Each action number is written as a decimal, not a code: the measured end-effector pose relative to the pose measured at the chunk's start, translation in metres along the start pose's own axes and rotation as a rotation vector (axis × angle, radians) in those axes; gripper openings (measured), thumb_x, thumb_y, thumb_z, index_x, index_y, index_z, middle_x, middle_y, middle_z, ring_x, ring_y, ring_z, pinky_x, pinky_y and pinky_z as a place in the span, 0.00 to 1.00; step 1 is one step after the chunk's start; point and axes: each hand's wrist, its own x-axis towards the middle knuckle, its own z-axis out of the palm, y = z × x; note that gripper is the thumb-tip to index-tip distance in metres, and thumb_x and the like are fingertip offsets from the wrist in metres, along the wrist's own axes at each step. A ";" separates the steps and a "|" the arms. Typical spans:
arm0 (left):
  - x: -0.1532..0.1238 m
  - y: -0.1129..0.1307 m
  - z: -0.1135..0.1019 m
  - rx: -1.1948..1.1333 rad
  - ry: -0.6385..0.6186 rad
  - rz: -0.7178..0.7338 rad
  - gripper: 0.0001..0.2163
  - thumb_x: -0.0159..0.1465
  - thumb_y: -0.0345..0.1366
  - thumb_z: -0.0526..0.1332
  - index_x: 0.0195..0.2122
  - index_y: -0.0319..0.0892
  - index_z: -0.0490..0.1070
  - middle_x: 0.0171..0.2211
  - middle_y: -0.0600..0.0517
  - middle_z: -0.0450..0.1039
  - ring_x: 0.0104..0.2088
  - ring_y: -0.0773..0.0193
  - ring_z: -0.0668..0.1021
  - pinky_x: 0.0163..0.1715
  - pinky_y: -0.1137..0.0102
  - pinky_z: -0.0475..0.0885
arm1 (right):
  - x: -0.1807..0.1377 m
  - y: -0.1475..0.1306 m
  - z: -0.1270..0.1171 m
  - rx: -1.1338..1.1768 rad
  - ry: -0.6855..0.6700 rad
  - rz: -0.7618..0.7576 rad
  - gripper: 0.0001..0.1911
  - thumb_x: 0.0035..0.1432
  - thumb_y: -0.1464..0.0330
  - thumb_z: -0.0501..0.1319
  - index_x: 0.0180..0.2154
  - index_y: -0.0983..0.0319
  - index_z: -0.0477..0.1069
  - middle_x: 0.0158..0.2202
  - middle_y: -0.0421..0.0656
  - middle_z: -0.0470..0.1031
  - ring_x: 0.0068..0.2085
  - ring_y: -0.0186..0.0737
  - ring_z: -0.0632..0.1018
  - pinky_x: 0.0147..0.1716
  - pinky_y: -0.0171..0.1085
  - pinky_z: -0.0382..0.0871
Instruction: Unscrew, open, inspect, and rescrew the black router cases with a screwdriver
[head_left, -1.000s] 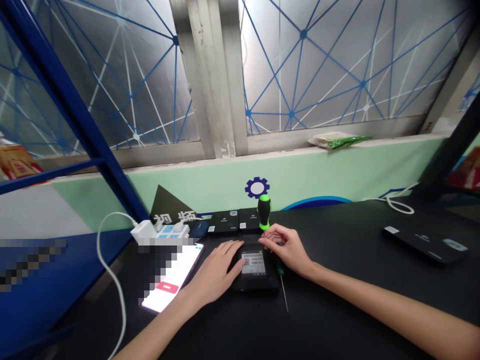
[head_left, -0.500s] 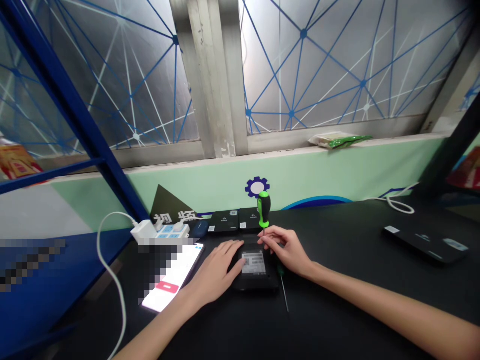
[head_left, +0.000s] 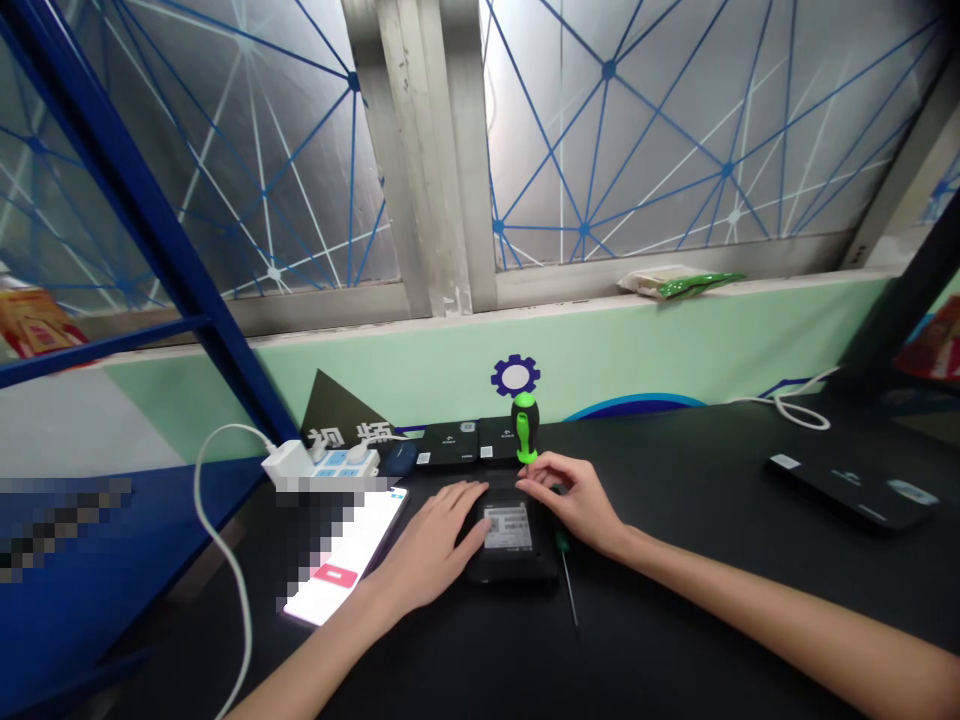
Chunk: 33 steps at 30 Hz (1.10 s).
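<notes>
A black box with a white label [head_left: 508, 528] lies flat on the dark table in front of me. Across its left side rests my left hand [head_left: 442, 530], fingers stretched out and the thumb by the label. My right hand [head_left: 566, 492] pinches the shaft of a green and black screwdriver [head_left: 526, 428] just below its handle. The screwdriver stands nearly upright over the box's far right corner; its tip is hidden by my fingers. A second screwdriver [head_left: 568, 580], dark green with a thin metal shaft, lies along the box's right side.
Two black boxes [head_left: 448, 444] stand against the wall, with another black box [head_left: 851, 490] at the right. On the left are a lit phone [head_left: 352, 560], a white power strip [head_left: 341, 464] and a hanging white cable [head_left: 244, 600]. A green packet [head_left: 679, 282] lies on the sill.
The screwdriver's handle has turned and shifted slightly left and down, and my right fingers have moved a little with it. My left hand and the box have stayed in place.
</notes>
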 end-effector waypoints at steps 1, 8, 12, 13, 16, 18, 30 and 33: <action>0.000 0.000 0.000 0.000 0.003 0.001 0.23 0.74 0.51 0.45 0.66 0.49 0.58 0.65 0.48 0.62 0.65 0.53 0.64 0.62 0.56 0.61 | 0.000 0.000 0.000 0.009 0.012 0.011 0.13 0.58 0.57 0.67 0.33 0.61 0.74 0.31 0.44 0.78 0.29 0.39 0.76 0.29 0.37 0.74; 0.000 0.001 0.000 0.004 -0.008 -0.015 0.23 0.74 0.50 0.45 0.66 0.49 0.57 0.65 0.49 0.61 0.65 0.54 0.63 0.63 0.56 0.61 | 0.000 -0.002 0.000 0.012 0.024 0.005 0.11 0.60 0.59 0.65 0.34 0.61 0.74 0.33 0.46 0.80 0.30 0.41 0.78 0.33 0.39 0.75; 0.000 0.002 -0.001 0.010 -0.008 -0.017 0.23 0.74 0.51 0.45 0.66 0.49 0.58 0.65 0.49 0.62 0.65 0.53 0.64 0.62 0.57 0.62 | -0.001 -0.004 -0.002 -0.021 -0.006 -0.031 0.11 0.63 0.60 0.62 0.36 0.61 0.74 0.36 0.47 0.81 0.32 0.42 0.80 0.34 0.39 0.75; 0.000 0.003 -0.002 0.012 -0.006 -0.015 0.23 0.74 0.51 0.45 0.66 0.49 0.58 0.65 0.49 0.62 0.65 0.53 0.64 0.62 0.57 0.62 | -0.001 -0.005 -0.002 -0.036 -0.012 -0.044 0.10 0.63 0.61 0.61 0.36 0.61 0.75 0.37 0.47 0.81 0.32 0.42 0.80 0.34 0.39 0.75; 0.001 0.002 -0.001 0.008 0.000 -0.002 0.23 0.74 0.51 0.45 0.66 0.49 0.57 0.65 0.48 0.61 0.65 0.53 0.64 0.62 0.56 0.61 | -0.001 -0.008 -0.001 -0.087 -0.013 -0.075 0.11 0.65 0.61 0.60 0.35 0.61 0.75 0.37 0.46 0.81 0.31 0.40 0.78 0.32 0.38 0.73; 0.001 0.001 0.001 0.006 0.009 0.006 0.23 0.74 0.50 0.45 0.66 0.49 0.57 0.65 0.48 0.62 0.64 0.53 0.64 0.62 0.56 0.61 | -0.001 -0.008 -0.001 -0.128 0.008 -0.095 0.11 0.65 0.61 0.60 0.34 0.61 0.74 0.35 0.45 0.80 0.29 0.39 0.76 0.31 0.37 0.72; 0.002 0.005 -0.003 -0.001 -0.016 -0.022 0.23 0.74 0.50 0.46 0.65 0.49 0.58 0.64 0.48 0.62 0.65 0.54 0.64 0.63 0.56 0.61 | -0.001 -0.002 0.000 -0.047 0.040 -0.036 0.11 0.61 0.59 0.64 0.33 0.60 0.72 0.31 0.45 0.79 0.30 0.41 0.78 0.33 0.39 0.74; 0.002 0.004 -0.002 0.000 -0.024 -0.027 0.23 0.74 0.50 0.46 0.66 0.48 0.58 0.65 0.48 0.61 0.65 0.54 0.63 0.63 0.56 0.60 | -0.001 -0.004 -0.002 -0.072 0.011 -0.059 0.10 0.64 0.61 0.61 0.35 0.60 0.74 0.33 0.46 0.81 0.32 0.43 0.80 0.35 0.39 0.74</action>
